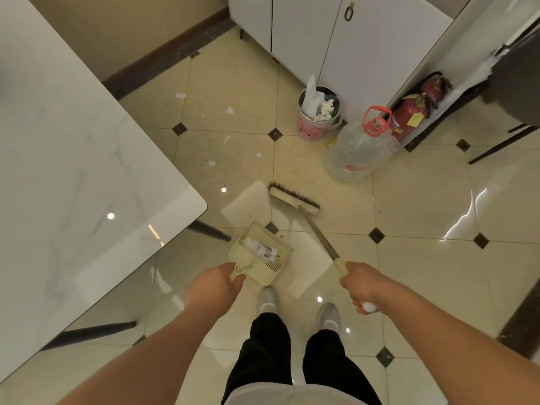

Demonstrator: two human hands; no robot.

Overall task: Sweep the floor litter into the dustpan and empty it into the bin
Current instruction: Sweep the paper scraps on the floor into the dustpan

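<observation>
My left hand (214, 289) grips the handle of a cream dustpan (248, 260), held just above the floor in front of my feet with white paper scraps inside. My right hand (361, 287) is closed around the handle of a broom (293, 197), whose brush head rests on the tiles ahead of the pan. Several white paper scraps (228, 138) lie scattered on the floor further ahead, toward the left. A small pink bin (314, 128), stuffed with paper, stands against the white cabinet beyond the broom.
A white marble-look table (73, 171) with dark legs fills the left side. A large clear water jug (361, 147) and two red fire extinguishers (409, 115) stand right of the bin. White cabinets (336, 33) line the far side; a dark chair leg (496, 147) reaches in at right.
</observation>
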